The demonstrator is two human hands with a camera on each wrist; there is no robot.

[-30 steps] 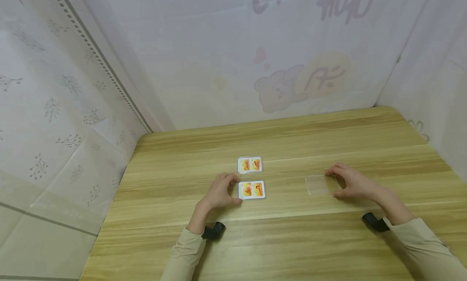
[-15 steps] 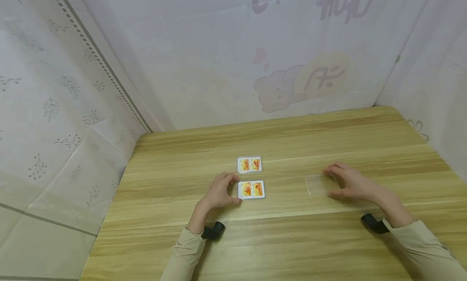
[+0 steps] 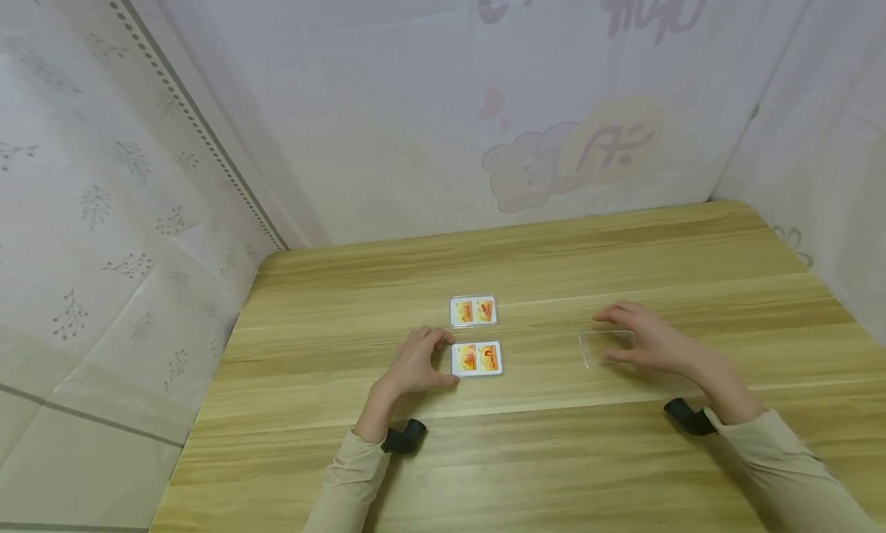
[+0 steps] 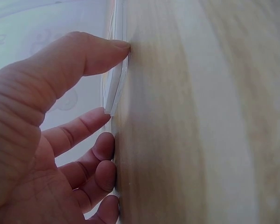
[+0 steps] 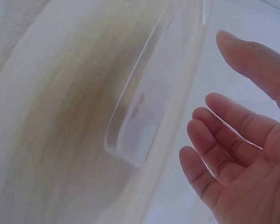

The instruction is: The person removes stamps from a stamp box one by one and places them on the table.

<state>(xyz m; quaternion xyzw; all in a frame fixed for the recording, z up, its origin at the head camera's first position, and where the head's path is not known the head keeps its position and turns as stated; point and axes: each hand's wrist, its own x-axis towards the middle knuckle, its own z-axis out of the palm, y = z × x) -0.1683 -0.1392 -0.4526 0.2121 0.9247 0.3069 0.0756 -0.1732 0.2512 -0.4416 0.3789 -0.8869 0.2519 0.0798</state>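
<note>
A flat clear plastic case with two orange pictures lies on the table before my left hand. That hand pinches it at its left end, thumb at the near corner and index finger at the far corner. In the left wrist view, the case's edge shows between thumb and index finger, the other fingers loosely bent. My right hand hovers over the right end of a clear empty plastic cover, thumb and fingers spread apart. In the right wrist view, this cover lies apart from the fingertips.
A second pictured case lies just behind the first. All sit on a wood-grain table, with a printed curtain along its back edge. A black wrist device hangs by each sleeve.
My right hand has moved left and slightly away from me, from the right edge of the clear cover to over it. The left hand and both pictured cases stay put.
</note>
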